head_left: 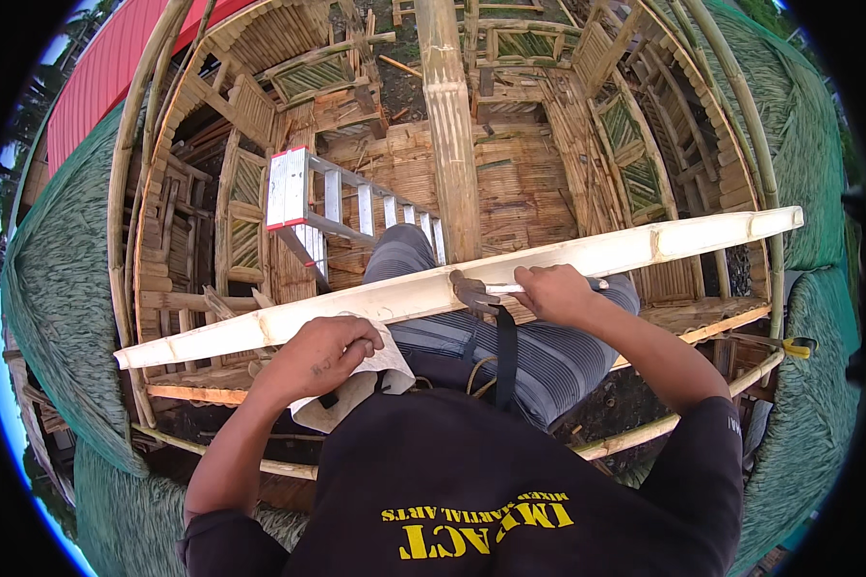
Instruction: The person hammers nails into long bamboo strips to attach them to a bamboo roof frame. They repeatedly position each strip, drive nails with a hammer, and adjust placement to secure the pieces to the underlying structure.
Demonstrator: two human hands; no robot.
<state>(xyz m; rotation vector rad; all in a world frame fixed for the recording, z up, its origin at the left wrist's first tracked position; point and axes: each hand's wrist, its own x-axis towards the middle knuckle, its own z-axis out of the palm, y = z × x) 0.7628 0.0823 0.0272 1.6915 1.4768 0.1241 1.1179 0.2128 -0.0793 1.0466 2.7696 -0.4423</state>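
Observation:
A long, pale split bamboo length [385, 300] lies across my thighs, its inner side up, running from lower left to upper right. My right hand [558, 293] is closed round the light-coloured handle of a claw hammer [473, 292], whose dark metal head rests over the bamboo near its middle. My left hand [325, 354] is closed, its fingers curled in at the rim of a cream pouch [351, 396] at my waist. What those fingers hold, if anything, is hidden. A black strap [506, 356] hangs below the hammer head.
Below me stands an aluminium stepladder [289, 188] with red edges, on a bamboo-slat floor [520, 183]. A thick bamboo post [447, 125] rises ahead. Bamboo benches and railings surround it. Thatch under green netting [67, 288] lies at both sides, a red roof [115, 77] at upper left.

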